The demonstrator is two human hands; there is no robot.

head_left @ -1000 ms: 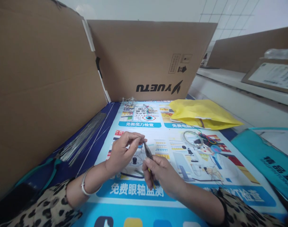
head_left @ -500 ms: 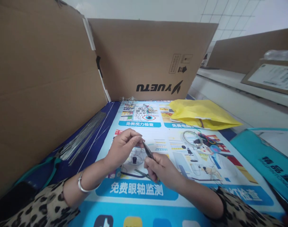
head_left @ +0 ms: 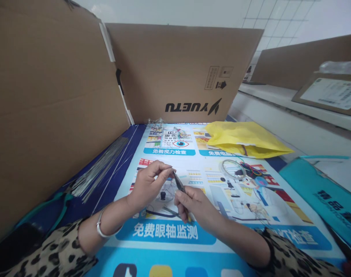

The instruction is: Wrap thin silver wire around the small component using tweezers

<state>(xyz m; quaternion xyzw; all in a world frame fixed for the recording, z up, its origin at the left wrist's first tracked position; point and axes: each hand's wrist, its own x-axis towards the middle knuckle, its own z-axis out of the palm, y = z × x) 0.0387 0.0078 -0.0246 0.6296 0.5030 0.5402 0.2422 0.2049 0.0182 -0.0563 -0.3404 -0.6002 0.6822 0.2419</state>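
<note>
In my right hand (head_left: pixel 197 206) I grip a pair of pliers (head_left: pixel 179 181), their dark narrow jaws slanting up and to the left, with a bit of yellow handle showing below my fingers. My left hand (head_left: pixel 149 186) is closed in a pinch right at the pliers' tip. Whatever lies between those fingertips is too small to make out. Beneath my hands, on the printed sheet (head_left: pixel 164 254), thin wire loops and a slim greenish-grey tool (head_left: pixel 172 211) lie partly covered.
A bundle of straight metal wires (head_left: pixel 102 165) and teal-handled cutters (head_left: pixel 64 202) lie left. Tangled wire (head_left: pixel 179 132) sits at the back. To the right are a clear ring-shaped coil (head_left: pixel 233 169), coloured cords (head_left: pixel 252 169), a yellow bag (head_left: pixel 247 134) and a teal pouch (head_left: pixel 316 192). Cardboard walls (head_left: pixel 181 65) stand behind.
My left fingers dipped and bent slightly at the pliers' tip, then came back up a little. The pliers' handles have turned further under my right hand. Nothing has been let go.
</note>
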